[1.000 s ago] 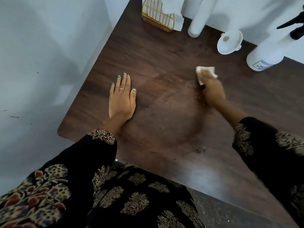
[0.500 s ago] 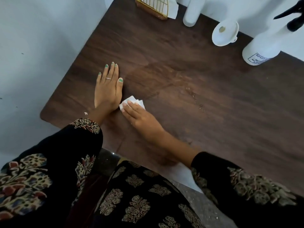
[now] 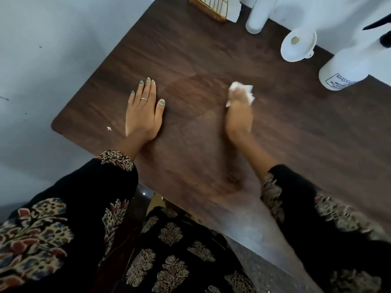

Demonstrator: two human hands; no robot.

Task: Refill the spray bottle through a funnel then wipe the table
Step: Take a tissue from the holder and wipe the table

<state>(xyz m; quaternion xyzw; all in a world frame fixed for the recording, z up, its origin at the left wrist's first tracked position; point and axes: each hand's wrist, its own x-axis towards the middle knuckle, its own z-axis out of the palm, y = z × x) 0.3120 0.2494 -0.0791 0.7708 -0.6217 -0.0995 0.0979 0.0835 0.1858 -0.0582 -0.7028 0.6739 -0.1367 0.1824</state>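
Two hands are on the dark wooden table [image 3: 211, 60]. The left hand [image 3: 143, 111] lies flat, palm down, fingers straight and together, holding nothing; a ring sits on one finger and the nails are green. The right hand [image 3: 239, 117] is blurred, so its fingers cannot be made out singly, but they are bunched over a crumpled white tissue [image 3: 243, 92] that pokes out at the fingertips and touches the wood. The tissue is well apart from the left hand, with bare table between them.

A small white scrap [image 3: 109, 128] lies on the table just left of the left wrist, near the edge. Both forearms wear dark sleeves [image 3: 317, 197] with a floral print, cut off by the lower edge of the view.

Beyond the right hand, toward the far right corner, stands the white spray bottle [image 3: 347, 66], its black trigger head cropped by the right edge and its label too blurred to read. Just left of it the white funnel [image 3: 298, 45] lies on the table, mouth facing the camera, apart from the bottle. Farther left a white cylinder [image 3: 257, 17] rises out of view at the top, and a gold wire holder [image 3: 209, 7] with white paper in it is cropped there as well.
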